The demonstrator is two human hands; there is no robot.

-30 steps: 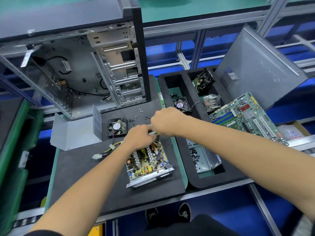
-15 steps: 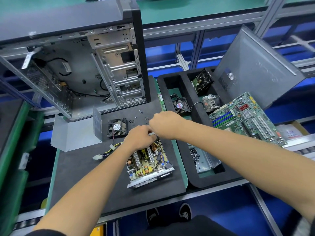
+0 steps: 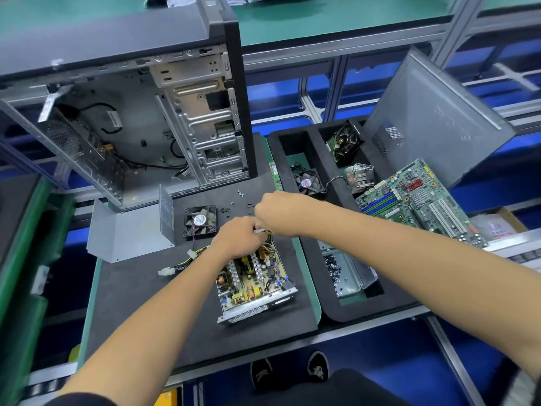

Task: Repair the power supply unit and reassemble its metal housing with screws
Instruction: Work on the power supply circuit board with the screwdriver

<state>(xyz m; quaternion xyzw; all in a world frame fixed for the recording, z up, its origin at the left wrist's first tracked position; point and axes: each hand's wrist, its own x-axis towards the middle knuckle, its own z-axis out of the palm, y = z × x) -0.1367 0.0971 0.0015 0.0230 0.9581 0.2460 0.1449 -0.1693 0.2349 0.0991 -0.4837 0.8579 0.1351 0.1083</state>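
The left hand (image 3: 238, 237) and the right hand (image 3: 276, 210) meet at the far end of the open power supply unit (image 3: 254, 281), a shallow metal tray holding a board crowded with coils and heat sinks. Both hands curl round a small pale connector (image 3: 260, 230) on the unit's wire bundle; how firmly each grips it cannot be told. This looks like the repair step, wiring being joined or freed, with the housing not yet closed. The next move probably calls for seating that plug squarely, then fetching the cover.

The unit sits on the dark foam mat (image 3: 140, 303), near its front edge. Beside it lie one bent grey sheet-metal cover (image 3: 128, 230), one loose black square fan (image 3: 200, 221) and a scatter of small dark screws (image 3: 234, 205), too small to count. Two white plugs (image 3: 178, 263) trail from the yellow-and-black leads. Farther out stand one opened computer case (image 3: 131, 127) and one green motherboard (image 3: 418, 203).
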